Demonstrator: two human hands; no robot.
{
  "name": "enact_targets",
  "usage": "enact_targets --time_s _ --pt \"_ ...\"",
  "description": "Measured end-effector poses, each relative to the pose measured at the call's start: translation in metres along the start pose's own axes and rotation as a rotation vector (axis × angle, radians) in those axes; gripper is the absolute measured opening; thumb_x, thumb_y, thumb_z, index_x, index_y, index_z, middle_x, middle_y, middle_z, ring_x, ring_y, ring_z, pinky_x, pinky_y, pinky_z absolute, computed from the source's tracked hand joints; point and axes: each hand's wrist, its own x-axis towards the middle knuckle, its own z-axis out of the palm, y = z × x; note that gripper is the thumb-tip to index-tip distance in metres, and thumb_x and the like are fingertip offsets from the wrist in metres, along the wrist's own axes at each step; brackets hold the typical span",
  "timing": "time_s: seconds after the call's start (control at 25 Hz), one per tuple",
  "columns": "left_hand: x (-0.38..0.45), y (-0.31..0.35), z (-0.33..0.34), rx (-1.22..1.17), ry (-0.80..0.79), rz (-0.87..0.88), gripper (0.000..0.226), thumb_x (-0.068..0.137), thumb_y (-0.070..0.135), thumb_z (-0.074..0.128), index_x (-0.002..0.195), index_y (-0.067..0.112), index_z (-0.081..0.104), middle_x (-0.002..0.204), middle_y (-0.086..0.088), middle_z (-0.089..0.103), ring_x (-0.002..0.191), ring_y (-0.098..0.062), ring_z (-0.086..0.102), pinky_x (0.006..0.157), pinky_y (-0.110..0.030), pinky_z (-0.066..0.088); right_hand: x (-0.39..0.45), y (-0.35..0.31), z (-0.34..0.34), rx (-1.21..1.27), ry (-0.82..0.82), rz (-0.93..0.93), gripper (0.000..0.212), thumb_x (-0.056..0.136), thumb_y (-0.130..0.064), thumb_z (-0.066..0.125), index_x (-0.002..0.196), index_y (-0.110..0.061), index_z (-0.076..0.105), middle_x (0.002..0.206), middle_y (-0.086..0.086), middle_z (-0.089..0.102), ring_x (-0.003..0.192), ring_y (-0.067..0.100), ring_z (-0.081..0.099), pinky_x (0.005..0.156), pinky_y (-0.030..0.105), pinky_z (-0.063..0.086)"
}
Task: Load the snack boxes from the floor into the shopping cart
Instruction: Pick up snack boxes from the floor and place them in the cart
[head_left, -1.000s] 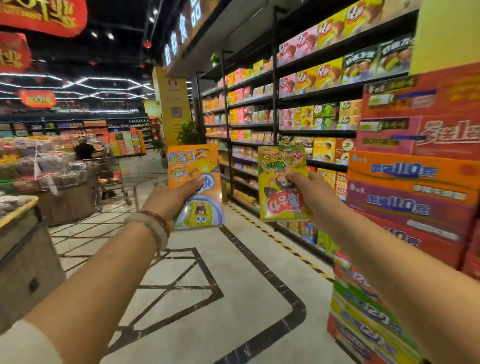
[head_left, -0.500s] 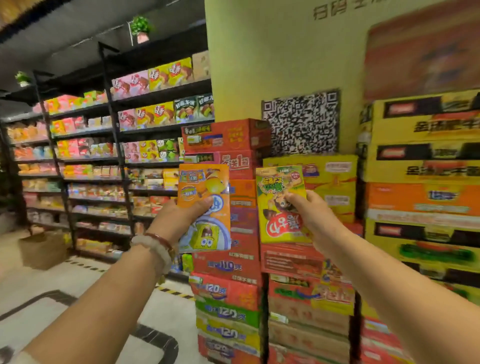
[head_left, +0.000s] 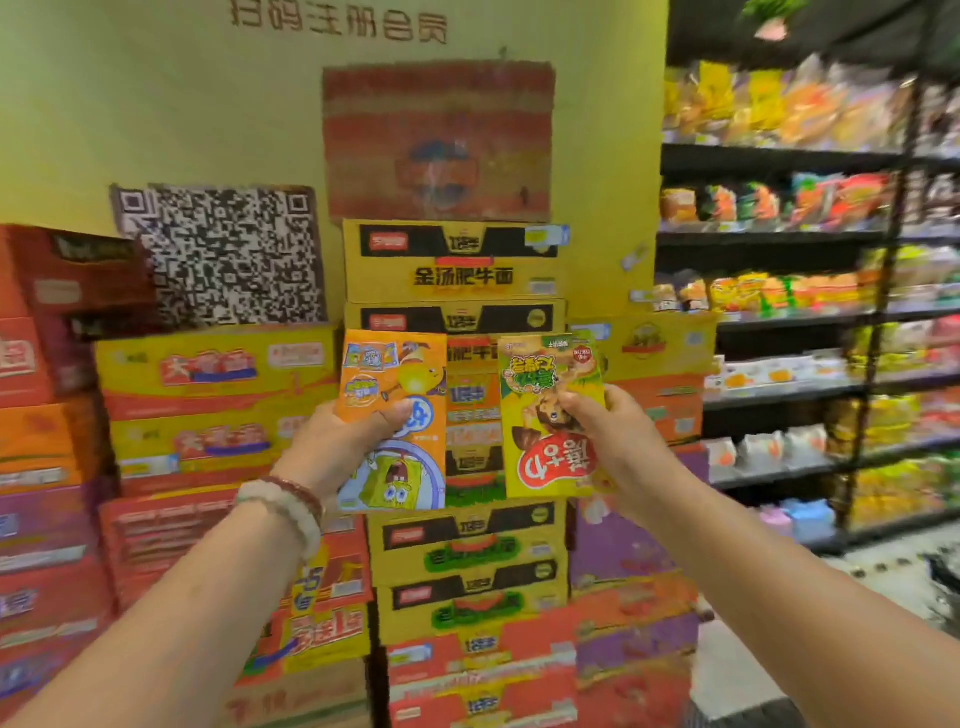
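Note:
I hold two snack boxes upright at chest height, side by side. My left hand (head_left: 337, 441) grips an orange box (head_left: 410, 374) with a yellow cartoon sponge on its lower part, thumb across its front. My right hand (head_left: 618, 441) grips a yellow-green box (head_left: 545, 452) with a red label near its bottom. A narrow gap separates the two boxes. No shopping cart is clearly in view.
Straight ahead rises a wall of stacked cartons (head_left: 457, 270) in yellow, red and purple against a yellow pillar (head_left: 156, 104) bearing a QR code poster (head_left: 223, 254). Black shelves (head_left: 810, 322) of bagged snacks run along the right. A strip of floor (head_left: 883, 577) shows at the lower right.
My view has swung to the right, from the open aisle and left shelves to the carton stack and the right shelves. Both hands keep the same grip on the boxes.

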Motion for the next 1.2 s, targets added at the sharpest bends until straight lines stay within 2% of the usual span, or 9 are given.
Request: enact_targets --time_s 0.12,0.28,0.44,0.52,0.68,0.76,0.96,1.04,1.2 --pt "0.053 -0.012 0.081 -0.061 -0.123 -0.031 0.029 0.078 0.029 0.072 0.102 0.013 0.066 0.096 -0.011 0.073 0.085 -0.027 0.071 0.075 -0.036 0.058 0.024 0.002 -0.068 -0.016 0.122 -0.001 0.044 0.090 -0.032 0.060 0.128 -0.014 0.046 0.096 0.007 0.070 0.074 0.018 0.069 0.064 0.031 0.056" --pt "0.125 -0.030 0.191 -0.139 -0.317 -0.029 0.022 0.082 0.024 0.068 0.100 0.012 0.066 0.090 -0.011 0.074 0.076 -0.026 0.071 0.064 -0.032 0.059 0.055 0.009 -0.156 -0.029 0.334 -0.027 0.018 0.092 -0.026 0.059 0.107 -0.016 0.054 0.084 0.004 0.070 0.060 0.013 0.069 0.055 0.027 0.056" --pt "0.185 -0.049 0.304 -0.217 -0.576 -0.034 0.040 0.069 0.032 0.079 0.102 0.014 0.067 0.095 -0.012 0.073 0.079 -0.028 0.071 0.073 -0.039 0.058 0.069 0.019 -0.245 -0.028 0.585 -0.024 0.021 0.090 -0.027 0.061 0.106 -0.017 0.055 0.095 0.011 0.072 0.078 0.026 0.071 0.077 0.045 0.056" --pt "0.195 -0.060 0.363 -0.241 -0.676 -0.063 0.050 0.061 0.033 0.083 0.105 0.014 0.067 0.098 -0.012 0.072 0.083 -0.031 0.071 0.077 -0.045 0.057 0.065 0.026 -0.289 -0.035 0.710 -0.009 0.016 0.090 -0.026 0.061 0.102 -0.017 0.056 0.091 0.011 0.072 0.075 0.026 0.070 0.076 0.046 0.056" --pt "0.195 -0.085 0.489 -0.305 -0.863 -0.209 0.059 0.055 0.034 0.075 0.109 0.011 0.066 0.100 -0.015 0.071 0.081 -0.031 0.070 0.073 -0.044 0.058 0.043 0.040 -0.380 -0.064 0.901 0.037 0.023 0.091 -0.026 0.060 0.108 -0.013 0.054 0.095 0.015 0.071 0.079 0.031 0.070 0.074 0.046 0.057" --pt "0.193 -0.097 0.551 -0.331 -0.938 -0.256 0.061 0.055 0.035 0.076 0.110 0.011 0.065 0.099 -0.015 0.072 0.081 -0.031 0.071 0.073 -0.044 0.058 0.039 0.050 -0.427 -0.073 0.962 0.051 0.020 0.091 -0.026 0.060 0.106 -0.015 0.053 0.091 0.013 0.072 0.074 0.028 0.071 0.068 0.042 0.059" --pt "0.189 -0.134 0.676 -0.353 -1.031 -0.392 0.032 0.080 0.015 0.066 0.110 0.007 0.062 0.092 -0.014 0.073 0.067 -0.025 0.071 0.052 -0.032 0.056 0.051 0.080 -0.531 -0.107 1.033 0.082 0.013 0.092 -0.022 0.058 0.103 -0.015 0.057 0.074 0.004 0.072 0.055 0.014 0.069 0.043 0.023 0.050" --pt "0.194 -0.150 0.709 -0.356 -1.036 -0.428 0.026 0.084 0.013 0.063 0.109 0.007 0.062 0.085 -0.011 0.074 0.063 -0.023 0.071 0.049 -0.030 0.055 0.060 0.095 -0.561 -0.126 1.060 0.124 0.018 0.092 -0.022 0.059 0.107 -0.013 0.057 0.079 0.006 0.072 0.055 0.014 0.069 0.044 0.023 0.051" --pt "0.217 -0.187 0.763 -0.357 -1.054 -0.476 0.025 0.080 0.015 0.064 0.104 0.011 0.063 0.081 -0.006 0.075 0.064 -0.021 0.071 0.050 -0.029 0.055 0.086 0.130 -0.616 -0.104 1.070 0.221 0.028 0.092 -0.026 0.059 0.115 -0.011 0.055 0.092 0.013 0.072 0.070 0.025 0.073 0.059 0.035 0.059"
